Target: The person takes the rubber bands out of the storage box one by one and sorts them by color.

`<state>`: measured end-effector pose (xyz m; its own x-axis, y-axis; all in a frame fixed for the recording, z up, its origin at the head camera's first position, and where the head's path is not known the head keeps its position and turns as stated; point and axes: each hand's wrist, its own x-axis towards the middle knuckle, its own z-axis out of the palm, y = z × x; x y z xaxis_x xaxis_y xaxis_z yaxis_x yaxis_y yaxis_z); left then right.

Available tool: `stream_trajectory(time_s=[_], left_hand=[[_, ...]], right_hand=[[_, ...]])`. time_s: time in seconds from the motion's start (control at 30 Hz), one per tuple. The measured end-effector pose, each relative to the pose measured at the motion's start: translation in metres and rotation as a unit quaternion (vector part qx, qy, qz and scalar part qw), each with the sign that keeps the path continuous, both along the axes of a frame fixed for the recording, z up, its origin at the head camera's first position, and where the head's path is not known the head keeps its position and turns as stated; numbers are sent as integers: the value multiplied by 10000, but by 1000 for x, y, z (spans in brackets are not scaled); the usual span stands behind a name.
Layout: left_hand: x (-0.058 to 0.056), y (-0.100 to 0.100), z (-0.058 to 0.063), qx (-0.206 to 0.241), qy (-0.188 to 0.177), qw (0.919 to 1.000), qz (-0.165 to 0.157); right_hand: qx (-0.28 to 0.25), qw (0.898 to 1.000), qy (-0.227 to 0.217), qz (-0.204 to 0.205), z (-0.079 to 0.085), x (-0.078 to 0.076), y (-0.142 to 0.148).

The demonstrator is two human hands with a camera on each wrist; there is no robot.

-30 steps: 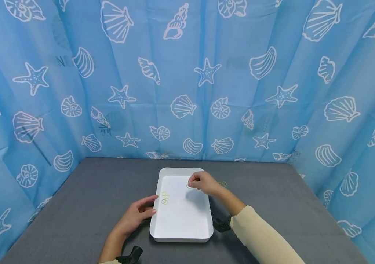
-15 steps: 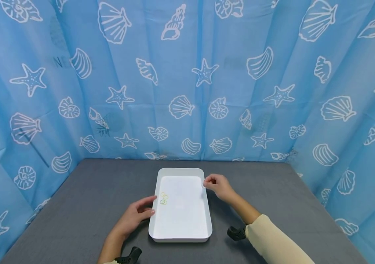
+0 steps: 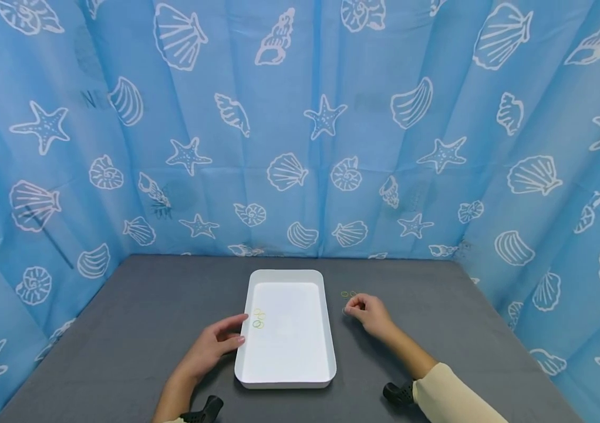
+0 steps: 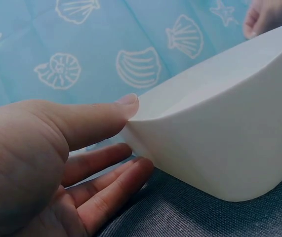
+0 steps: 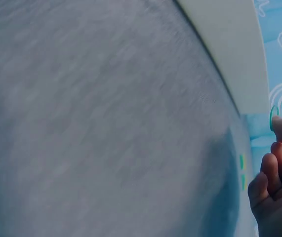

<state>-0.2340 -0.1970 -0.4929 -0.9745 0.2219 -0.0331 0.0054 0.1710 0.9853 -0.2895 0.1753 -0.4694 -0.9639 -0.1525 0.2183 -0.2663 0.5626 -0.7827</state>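
My right hand (image 3: 371, 315) is over the grey cloth just right of the white tray (image 3: 284, 380). Its thumb and a finger pinch a thin green ring (image 5: 272, 122), like a small rubber band, seen edge-on in the right wrist view. Along the tray's left wall my left hand (image 3: 214, 345) rests with relaxed fingers. The left wrist view has the thumb (image 4: 101, 118) at the rim and fingertips by the outer wall. Inside the tray, near its left side, several thin yellow and green rings (image 3: 256, 324) lie close together.
Two more thin yellowish-green rings (image 3: 344, 294) lie on the grey cloth (image 3: 184, 288) beyond my right hand. A blue curtain (image 3: 300, 141) with white shell and starfish prints stands behind the table and along both sides.
My right hand has moved from over the tray's far right part across its right rim to the cloth beside it, still pinching a ring. The left hand has stayed at the tray's wall.
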Motion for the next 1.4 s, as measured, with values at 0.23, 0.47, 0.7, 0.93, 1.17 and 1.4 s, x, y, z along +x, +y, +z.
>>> stream_trajectory(time_s=[0.23, 0.47, 0.7, 0.93, 1.17, 1.4], left_hand=[[2, 1, 1, -128, -109, 9998, 119], [0, 1, 1, -97, -52, 9999, 83], [1, 1, 2, -98, -28, 9999, 110], [1, 1, 1, -11, -13, 10000, 52], [1, 0, 1, -73, 17, 9999, 119], [0, 0, -2, 40, 48, 10000, -4]], right_hand=[[245, 9988, 157, -400, -11, 4, 15], [619, 9961, 243, -576, -11, 2, 27], [804, 9943, -26, -694, -11, -4, 36], [1102, 9887, -155, -1003, -13, -15, 38], [1463, 9819, -191, -1184, -11, -25, 37], [1530, 9788, -454, -1282, -10, -33, 35]])
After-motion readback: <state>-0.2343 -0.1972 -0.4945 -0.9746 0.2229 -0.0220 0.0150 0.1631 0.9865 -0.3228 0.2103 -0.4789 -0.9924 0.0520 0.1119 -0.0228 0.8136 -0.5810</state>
